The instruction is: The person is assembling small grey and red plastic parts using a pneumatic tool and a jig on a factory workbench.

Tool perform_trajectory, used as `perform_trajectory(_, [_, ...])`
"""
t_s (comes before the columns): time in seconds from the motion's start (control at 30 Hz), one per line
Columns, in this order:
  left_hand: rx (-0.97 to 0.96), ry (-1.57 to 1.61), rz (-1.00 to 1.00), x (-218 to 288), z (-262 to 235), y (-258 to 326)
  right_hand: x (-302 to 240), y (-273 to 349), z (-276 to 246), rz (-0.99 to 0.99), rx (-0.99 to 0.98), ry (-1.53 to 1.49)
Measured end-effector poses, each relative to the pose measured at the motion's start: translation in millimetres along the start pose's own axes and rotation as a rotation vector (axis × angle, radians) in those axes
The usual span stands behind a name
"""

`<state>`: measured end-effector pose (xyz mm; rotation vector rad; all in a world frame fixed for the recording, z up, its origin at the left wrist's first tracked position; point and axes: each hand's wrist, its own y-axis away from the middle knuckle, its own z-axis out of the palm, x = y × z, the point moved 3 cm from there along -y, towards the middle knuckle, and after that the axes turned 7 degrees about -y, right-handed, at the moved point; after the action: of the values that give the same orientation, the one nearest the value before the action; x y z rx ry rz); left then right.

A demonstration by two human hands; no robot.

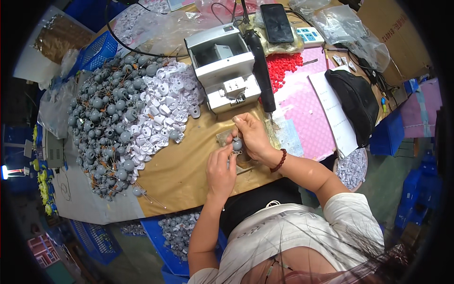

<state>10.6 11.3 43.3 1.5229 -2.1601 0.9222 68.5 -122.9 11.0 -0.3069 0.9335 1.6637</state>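
Both my hands meet over the brown-covered table, around a small grey ball-shaped part (pixel 237 146). My left hand (pixel 221 171) is closed on that part from the left, its fingertips against it. From the right, my right hand (pixel 253 136) curls round the same spot with thumb and index finger pinched together. Whatever sits in that pinch is too small to make out. Under the fingers lies a flat metal plate or fixture (pixel 224 137), partly hidden by the hands. Just beyond stands a white machine (pixel 226 71), and a black electric screwdriver (pixel 266 80) hangs beside it, tip down.
Heaped at left are grey ball parts with wires (pixel 111 109) and white plastic pieces (pixel 163 104). Red small parts (pixel 281 68) lie on a pink mat (pixel 309 109). Farther right are a paper sheet (pixel 333 113), a black pouch (pixel 352 102) and, at the back, a phone (pixel 276 23).
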Motion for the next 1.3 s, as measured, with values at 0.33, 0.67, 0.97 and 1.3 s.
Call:
perform_trajectory(0.33, [-0.161, 0.095, -0.254, -6, -36, 27, 30, 12, 21, 0.008, -0.129, -0.034])
perform_trajectory(0.67, [-0.568, -0.038, -0.319, -69, -102, 130, -6, 46, 3, -0.175, -0.841, 0.830])
perform_trajectory(0.97, [-0.491, -0.342, -0.342, -98, -127, 101, -139, -28, -137, -0.783, 0.109, 1.391])
perform_trajectory(1.3, [0.092, -0.361, -0.126, -134, -39, -43, -133, -64, -144, -0.962, 0.055, 1.728])
